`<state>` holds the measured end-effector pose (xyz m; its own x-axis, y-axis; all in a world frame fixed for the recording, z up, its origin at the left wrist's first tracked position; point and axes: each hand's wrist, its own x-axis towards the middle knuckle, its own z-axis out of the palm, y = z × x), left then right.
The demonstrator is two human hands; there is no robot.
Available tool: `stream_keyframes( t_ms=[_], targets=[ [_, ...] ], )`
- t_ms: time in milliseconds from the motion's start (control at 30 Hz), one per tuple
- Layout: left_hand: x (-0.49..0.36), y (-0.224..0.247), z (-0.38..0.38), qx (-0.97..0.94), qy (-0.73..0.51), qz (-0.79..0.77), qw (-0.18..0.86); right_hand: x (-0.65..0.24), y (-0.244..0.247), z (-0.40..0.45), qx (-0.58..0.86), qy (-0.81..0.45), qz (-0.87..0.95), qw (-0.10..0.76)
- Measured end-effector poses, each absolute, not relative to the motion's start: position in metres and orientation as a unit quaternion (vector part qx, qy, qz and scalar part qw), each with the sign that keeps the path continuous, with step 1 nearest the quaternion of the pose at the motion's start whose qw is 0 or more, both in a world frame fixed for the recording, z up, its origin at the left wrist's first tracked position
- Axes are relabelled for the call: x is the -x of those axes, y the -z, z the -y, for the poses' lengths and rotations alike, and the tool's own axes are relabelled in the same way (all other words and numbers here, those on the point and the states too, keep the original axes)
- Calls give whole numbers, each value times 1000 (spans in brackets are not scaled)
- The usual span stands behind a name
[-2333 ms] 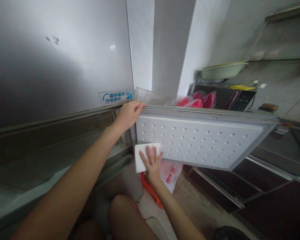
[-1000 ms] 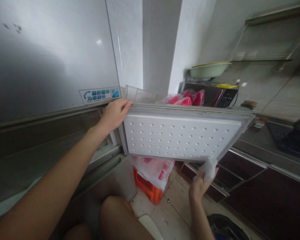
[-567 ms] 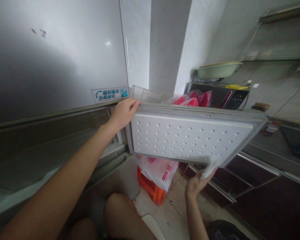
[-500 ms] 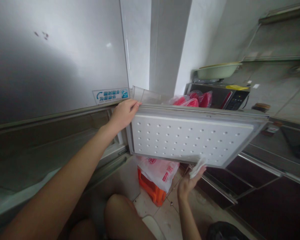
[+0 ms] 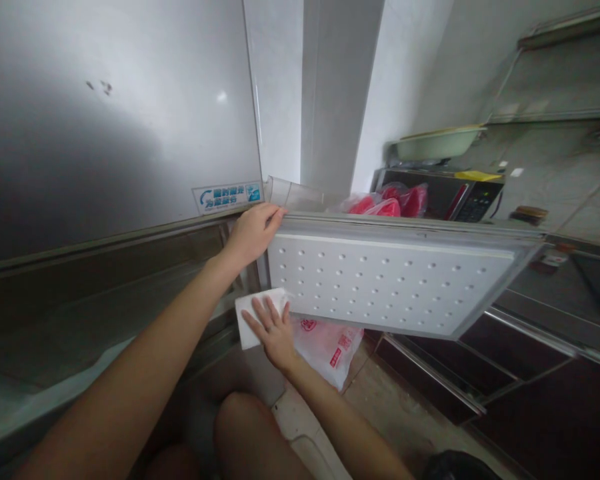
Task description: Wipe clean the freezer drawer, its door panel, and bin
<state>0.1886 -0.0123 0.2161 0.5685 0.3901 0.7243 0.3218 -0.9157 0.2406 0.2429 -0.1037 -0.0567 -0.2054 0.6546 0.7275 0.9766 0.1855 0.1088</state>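
Observation:
A dimpled white inner panel lines the open refrigerator door [image 5: 380, 280], which stretches across the middle. My left hand [image 5: 255, 230] grips the door's top edge near the hinge side, fingers curled over it. Lower down, my right hand [image 5: 275, 327] lies with fingers spread on a white cloth [image 5: 249, 323], pressing it at the door's lower corner by the hinge. Above at the left is the silver upper door [image 5: 120, 120] with a blue-lettered sticker [image 5: 229, 197].
A white plastic bag [image 5: 325, 343] with red print sits below the door. Behind the door are red items in clear plastic [image 5: 395, 201], a microwave [image 5: 473, 200] and a green basin [image 5: 437, 143]. Dark cabinets [image 5: 540, 400] stand at the right. A black object [image 5: 460, 467] is at the bottom.
My right hand has moved left with the white cloth, from the door's far lower edge to its hinge-side corner. My left hand still holds the top edge. The view has shifted slightly.

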Motion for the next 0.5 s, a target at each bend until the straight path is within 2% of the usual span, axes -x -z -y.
stream_keyframes(
  t_ms=[100,233,433,500],
  targets=[
    [-188,-216,12,-884,-421,-200,40,-265,42,114,500,320,782,187],
    [-188,-216,14,-882,-425,-197,46,-311,27,151,490,333,796,122],
    [-188,-215,14,-881,-427,-196,51,-387,15,241,587,363,703,171],
    [-188,-215,14,-881,-428,-193,51,-412,16,273,634,372,635,238]
  ],
)
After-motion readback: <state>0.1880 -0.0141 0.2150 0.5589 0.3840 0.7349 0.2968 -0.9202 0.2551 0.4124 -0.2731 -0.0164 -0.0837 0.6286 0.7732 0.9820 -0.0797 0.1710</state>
